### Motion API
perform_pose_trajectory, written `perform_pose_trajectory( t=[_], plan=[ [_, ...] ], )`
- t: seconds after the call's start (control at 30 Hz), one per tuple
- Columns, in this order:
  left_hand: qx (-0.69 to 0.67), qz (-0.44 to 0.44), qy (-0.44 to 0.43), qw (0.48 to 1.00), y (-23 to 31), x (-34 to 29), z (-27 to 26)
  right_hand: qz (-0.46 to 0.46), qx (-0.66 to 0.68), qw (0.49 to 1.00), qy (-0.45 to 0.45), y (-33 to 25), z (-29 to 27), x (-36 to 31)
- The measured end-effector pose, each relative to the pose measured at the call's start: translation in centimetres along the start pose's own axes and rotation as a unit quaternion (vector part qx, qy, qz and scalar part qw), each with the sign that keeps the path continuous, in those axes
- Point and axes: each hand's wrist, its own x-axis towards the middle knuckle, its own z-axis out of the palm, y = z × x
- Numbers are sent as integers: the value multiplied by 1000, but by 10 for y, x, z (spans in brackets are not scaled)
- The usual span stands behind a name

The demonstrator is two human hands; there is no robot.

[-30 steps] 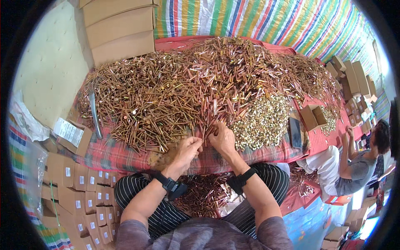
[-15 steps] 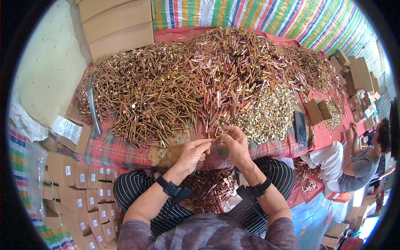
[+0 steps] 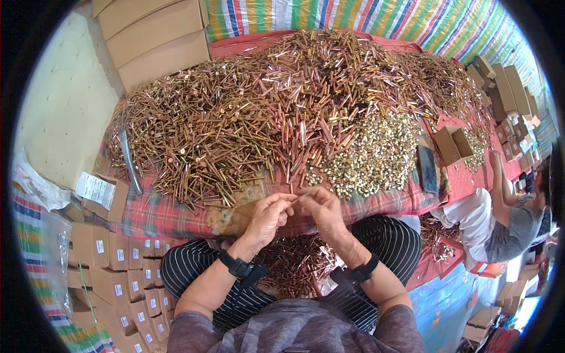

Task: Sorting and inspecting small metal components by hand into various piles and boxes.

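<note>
My left hand is pinched around a thin copper-coloured metal piece, perhaps a bolt, mostly hidden by the fingers. Fingertip to fingertip with it, my right hand is closed too, slightly blurred, and what it grips is hidden. Both are over the near edge of the red plaid cloth. Just beyond them lie copper-coloured metal tubes. A heap of long brassy bolts spreads to the left, and a mound of small shiny nuts lies to the right.
A curved metal strip lies at the heap's left end. A dark flat phone-like object and an open carton are on the right. Stacked cartons stand lower left. Another person sits at the far right. More metal pieces lie between my knees.
My hands have shifted slightly left and stay together; the right fingers have curled in more. The other person's arms have moved forward. The whole view has shifted a little.
</note>
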Motion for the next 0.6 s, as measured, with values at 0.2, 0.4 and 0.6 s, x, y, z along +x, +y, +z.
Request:
perform_pose_trajectory(
  t=[0.2,0.4,0.6],
  plan=[
    [25,-1,75,997,-2,-2,3,-80,-231,970,2,8,0,-4],
    [31,5,99,995,3,-2,-5,-298,-591,744,91,4,-14,30],
    [13,15,105,994,8,-4,-6,-288,-711,636,84,9,-5,33]
  ],
)
